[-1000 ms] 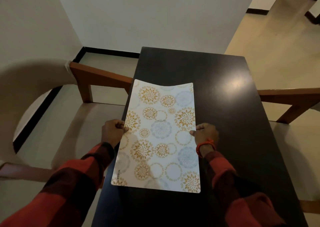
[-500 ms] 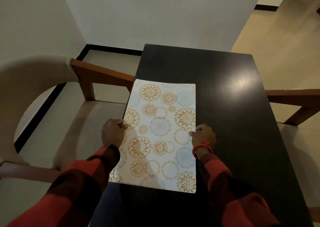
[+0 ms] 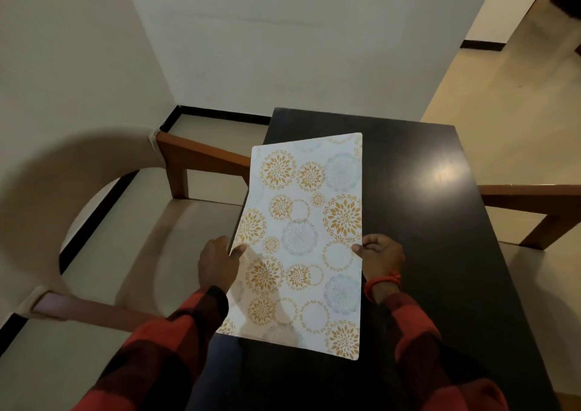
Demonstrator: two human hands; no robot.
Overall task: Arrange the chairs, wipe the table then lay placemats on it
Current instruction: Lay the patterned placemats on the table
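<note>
- Far left: cream upholstered chair [image 3: 103, 253] with a curved back and brown wooden arms, seat beside the left edge of the dark surface [image 3: 440, 253].
- Left hand [image 3: 218, 263], red-and-black checked sleeve: thumb on top of the placemat's left long edge, fingers curled beneath, grasping it.
- Placemat [image 3: 308, 241]: white, with gold and grey round floral prints, lengthwise away from the person, over the left half of the surface. Left edge is raised and hangs past the surface edge; sheet tilted and slightly bowed. Whether the right side touches the surface, cannot tell.
- Right hand [image 3: 382, 258], red thread band at the wrist: pinching the right long edge, thumb on top, fingers curled under.
- Far right: wooden arm of a second chair [image 3: 534, 203] beside the surface's right edge.
</note>
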